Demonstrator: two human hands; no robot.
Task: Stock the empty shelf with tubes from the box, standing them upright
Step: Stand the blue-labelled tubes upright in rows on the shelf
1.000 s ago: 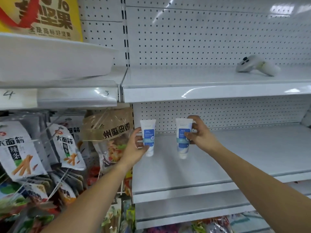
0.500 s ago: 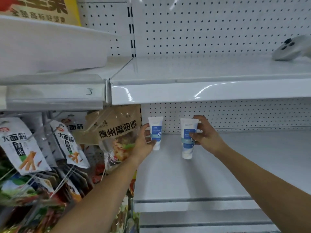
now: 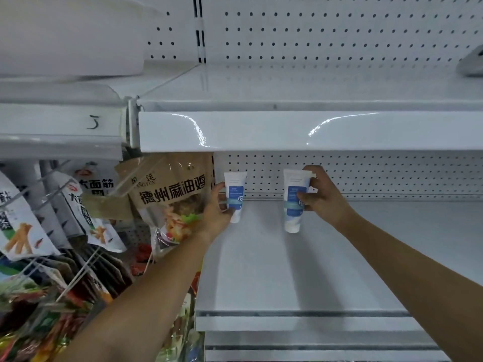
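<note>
**Two tubes held upright at the back of the shelf**

At the far left, snack packets (image 3: 23,231) hang on wire hooks, and beside them hangs a brown bag (image 3: 170,194) printed with large dark characters. Just right of that bag the left hand (image 3: 218,209) grips the left tube (image 3: 235,195), thumb and fingers curled round its lower half. The tube is white with a blue label panel and a pale band below it. It stands upright with its flat crimped end up and its rounded white cap down.

The right tube (image 3: 294,202) looks the same (same blue panel, same pale band) and is also upright, cap down. The right hand (image 3: 324,197) clamps it from the right side, with fingers wrapped across the label and over the top edge. The two tubes are apart, side by side.

Both are over the rear left part of the white shelf (image 3: 287,278), close to the pegboard back (image 3: 379,176). Whether their caps touch the shelf surface cannot be told. The glossy front lip of the upper shelf (image 3: 287,129) runs above both hands.
</note>
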